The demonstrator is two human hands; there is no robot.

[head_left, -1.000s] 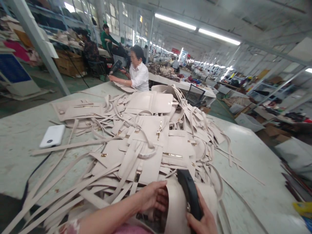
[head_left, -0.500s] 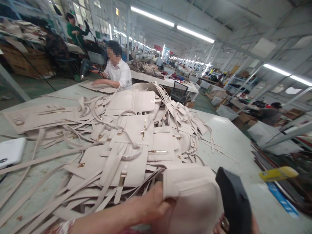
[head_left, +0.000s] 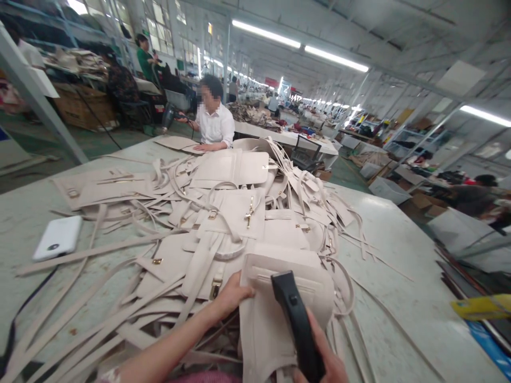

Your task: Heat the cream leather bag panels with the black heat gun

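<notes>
At a factory bench (head_left: 399, 255) heaped with cream bag panels and straps (head_left: 223, 213), I steady a cream leather bag (head_left: 275, 298) with my left hand (head_left: 231, 298) while my right hand (head_left: 319, 361) brings a black handheld tool (head_left: 297, 324) over its front. The step goes best, I judge, with the bag held taut and flat and the tool's tip kept square to the surface, moving slowly. My left hand is curled on the bag's left edge, fingers closed around it; my right is wrapped tight around the tool's grip. The bag sits at the near edge of the pile, just before me.
</notes>
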